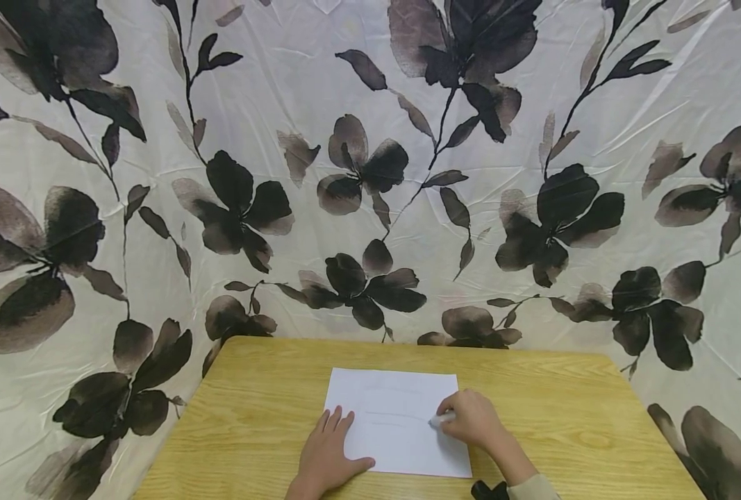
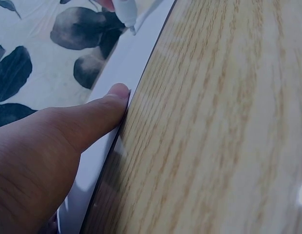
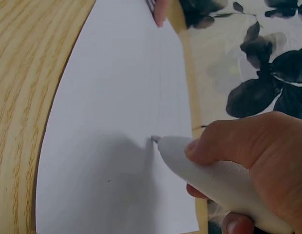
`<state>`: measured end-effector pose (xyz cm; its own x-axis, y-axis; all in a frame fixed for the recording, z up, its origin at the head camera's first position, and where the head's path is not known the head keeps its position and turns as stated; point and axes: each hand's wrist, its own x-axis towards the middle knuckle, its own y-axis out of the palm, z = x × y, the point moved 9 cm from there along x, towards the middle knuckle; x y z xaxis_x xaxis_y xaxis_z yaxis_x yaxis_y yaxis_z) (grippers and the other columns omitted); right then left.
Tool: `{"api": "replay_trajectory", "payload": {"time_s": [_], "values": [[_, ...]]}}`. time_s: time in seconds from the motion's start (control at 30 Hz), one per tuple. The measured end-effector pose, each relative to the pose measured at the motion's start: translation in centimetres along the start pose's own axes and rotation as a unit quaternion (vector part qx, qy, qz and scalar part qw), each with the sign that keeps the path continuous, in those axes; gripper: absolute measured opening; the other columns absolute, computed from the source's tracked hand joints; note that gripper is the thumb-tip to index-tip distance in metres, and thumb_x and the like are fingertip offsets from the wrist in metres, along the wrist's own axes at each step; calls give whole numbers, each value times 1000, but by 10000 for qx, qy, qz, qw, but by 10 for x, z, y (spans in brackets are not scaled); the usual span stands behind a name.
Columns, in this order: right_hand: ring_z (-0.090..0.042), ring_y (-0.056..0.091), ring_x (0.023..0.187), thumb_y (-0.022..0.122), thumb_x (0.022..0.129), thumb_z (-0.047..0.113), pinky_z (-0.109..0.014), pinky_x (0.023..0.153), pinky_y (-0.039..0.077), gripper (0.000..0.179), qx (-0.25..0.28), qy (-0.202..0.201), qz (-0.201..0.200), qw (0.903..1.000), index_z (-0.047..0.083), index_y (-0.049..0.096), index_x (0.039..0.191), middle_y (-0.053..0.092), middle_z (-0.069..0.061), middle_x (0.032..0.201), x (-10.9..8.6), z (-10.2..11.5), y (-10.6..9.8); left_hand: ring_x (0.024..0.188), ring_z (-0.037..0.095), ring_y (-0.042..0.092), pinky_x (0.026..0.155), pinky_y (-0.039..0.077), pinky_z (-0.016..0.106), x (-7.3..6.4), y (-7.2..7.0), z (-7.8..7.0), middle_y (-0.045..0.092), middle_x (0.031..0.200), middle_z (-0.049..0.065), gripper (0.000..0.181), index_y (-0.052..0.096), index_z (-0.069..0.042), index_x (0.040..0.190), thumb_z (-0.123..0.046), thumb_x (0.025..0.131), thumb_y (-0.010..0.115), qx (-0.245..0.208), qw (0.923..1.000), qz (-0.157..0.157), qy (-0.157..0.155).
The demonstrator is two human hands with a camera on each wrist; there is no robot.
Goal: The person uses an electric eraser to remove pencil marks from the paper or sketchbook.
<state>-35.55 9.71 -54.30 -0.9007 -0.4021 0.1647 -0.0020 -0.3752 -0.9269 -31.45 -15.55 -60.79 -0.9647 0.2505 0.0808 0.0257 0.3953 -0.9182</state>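
A white sheet of paper lies on the wooden table, with several faint thin lines across it. My right hand grips a thick white pen with a tapered body and small metallic tip. In the right wrist view the tip is right at the paper's surface, near the sheet's right side, and a shadow falls beside it. My left hand rests flat with spread fingers on the sheet's left edge. In the left wrist view its thumb presses by the near edge of the paper.
The yellow wood-grain table extends around the sheet. A floral cloth hangs behind and beside the table. Near my right forearm, a black object shows at the bottom edge of the head view.
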Motion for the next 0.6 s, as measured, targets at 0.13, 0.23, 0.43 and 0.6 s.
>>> {"api": "replay_trajectory", "payload": {"time_s": [0.13,0.23,0.43,0.6], "values": [[-9,60,69,77,66,17,-29,56,49,12,-64,8,-42,10000,20,77,77,70,8,77,0,0,-1,138,44,29,109,29,58,0,1,1,39,148,22,101,50,-5,141,-76,70,65,-25,10000,15,-10],[-11,61,70,77,66,17,-30,56,49,12,-121,13,-66,9999,20,77,78,70,8,77,0,0,-2,138,44,28,110,28,59,0,2,2,38,148,22,101,50,-6,141,-76,70,65,-57,10000,27,-26],[-11,62,71,78,68,18,-30,57,50,11,-89,-17,7,10000,20,77,78,70,8,78,2,2,-1,138,44,28,109,28,59,0,2,2,38,148,22,101,49,-6,141,-76,70,64,-45,10000,24,-25],[-8,60,69,78,68,18,-29,56,50,10,-31,-83,42,10000,19,77,78,70,8,78,3,2,0,138,44,28,109,28,58,-1,1,1,38,148,22,101,49,-6,141,-76,71,64,-5,10000,20,3]]}}
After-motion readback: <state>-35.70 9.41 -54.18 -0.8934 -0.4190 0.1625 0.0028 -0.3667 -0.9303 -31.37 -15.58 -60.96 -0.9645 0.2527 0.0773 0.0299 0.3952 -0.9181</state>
